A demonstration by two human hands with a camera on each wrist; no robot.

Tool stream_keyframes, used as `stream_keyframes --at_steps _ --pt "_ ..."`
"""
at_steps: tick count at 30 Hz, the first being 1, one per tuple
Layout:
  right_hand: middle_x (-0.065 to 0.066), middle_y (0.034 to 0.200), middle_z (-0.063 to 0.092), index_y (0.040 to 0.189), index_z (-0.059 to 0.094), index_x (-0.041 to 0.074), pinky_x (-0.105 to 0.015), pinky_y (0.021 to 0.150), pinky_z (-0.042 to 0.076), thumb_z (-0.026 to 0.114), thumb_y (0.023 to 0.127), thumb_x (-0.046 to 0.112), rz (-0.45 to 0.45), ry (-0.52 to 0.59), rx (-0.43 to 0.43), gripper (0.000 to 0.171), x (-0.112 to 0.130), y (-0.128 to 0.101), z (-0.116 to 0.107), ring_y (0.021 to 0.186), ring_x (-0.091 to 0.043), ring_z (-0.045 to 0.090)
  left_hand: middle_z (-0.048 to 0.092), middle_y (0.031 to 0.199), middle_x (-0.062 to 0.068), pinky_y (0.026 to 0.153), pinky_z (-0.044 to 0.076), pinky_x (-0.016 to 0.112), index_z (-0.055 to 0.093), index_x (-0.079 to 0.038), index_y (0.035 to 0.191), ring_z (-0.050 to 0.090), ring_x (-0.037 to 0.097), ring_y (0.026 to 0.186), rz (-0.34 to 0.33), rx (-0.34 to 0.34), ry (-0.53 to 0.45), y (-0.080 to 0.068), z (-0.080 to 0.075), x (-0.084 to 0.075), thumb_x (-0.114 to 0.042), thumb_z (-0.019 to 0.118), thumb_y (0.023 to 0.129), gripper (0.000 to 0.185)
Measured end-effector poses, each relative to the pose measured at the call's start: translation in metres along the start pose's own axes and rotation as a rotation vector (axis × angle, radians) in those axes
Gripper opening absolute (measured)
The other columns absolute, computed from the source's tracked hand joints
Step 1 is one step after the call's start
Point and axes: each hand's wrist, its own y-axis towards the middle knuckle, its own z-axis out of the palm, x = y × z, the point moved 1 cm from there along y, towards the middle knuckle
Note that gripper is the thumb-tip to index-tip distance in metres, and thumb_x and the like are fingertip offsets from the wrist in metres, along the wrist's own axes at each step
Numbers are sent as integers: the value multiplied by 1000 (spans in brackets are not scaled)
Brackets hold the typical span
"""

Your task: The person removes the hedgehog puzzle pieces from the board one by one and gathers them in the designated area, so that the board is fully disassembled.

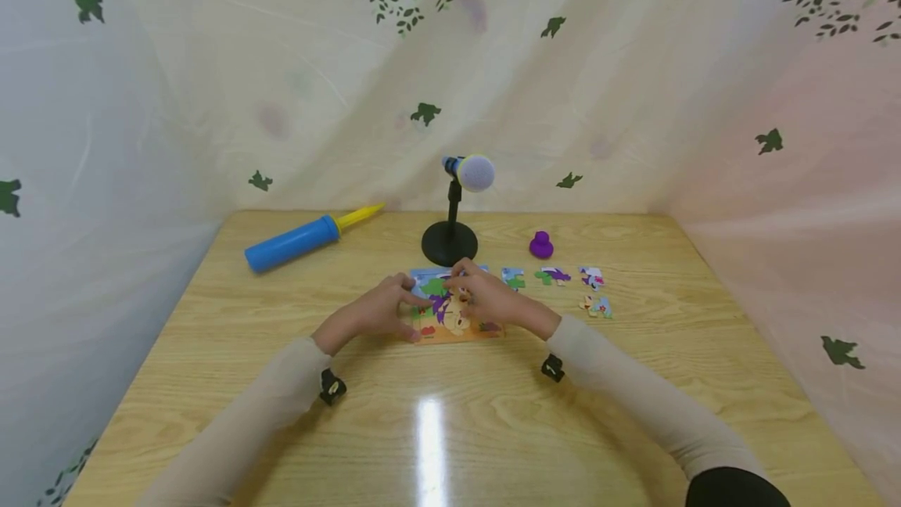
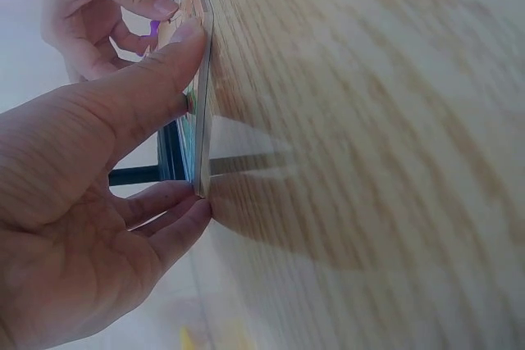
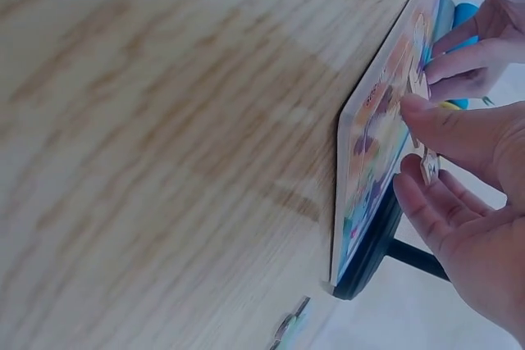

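A colourful jigsaw puzzle board point(image 1: 429, 332) lies flat on the table, its picture showing a cartoon face with purple hair. At its left side is my left hand point(image 1: 378, 308), thumb at the near corner and fingertips along the far part of that edge point(image 2: 203, 120). My right hand point(image 1: 496, 301) is over the board's right half. Between its thumb and fingers it pinches a small puzzle piece point(image 3: 430, 167), tilted above the picture. Part of the board is hidden beneath both hands.
Several loose puzzle pieces point(image 1: 552, 276) lie to the right of the board. Behind it a microphone point(image 1: 475, 173) stands on a round black base point(image 1: 449, 244). A small purple toy point(image 1: 541, 245) sits back right; a blue hand pump point(image 1: 292, 245) with yellow nozzle lies back left.
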Motion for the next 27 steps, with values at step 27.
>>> stream_keyframes --at_steps 27 --pt "-18 135 44 139 59 0 -24 75 51 71 91 2 29 36 -77 50 -12 -17 1 93 -20 58 41 154 29 113 42 55 66 -19 137 41 41 138 6 -2 6 1 1 -1 -31 86 83 58"
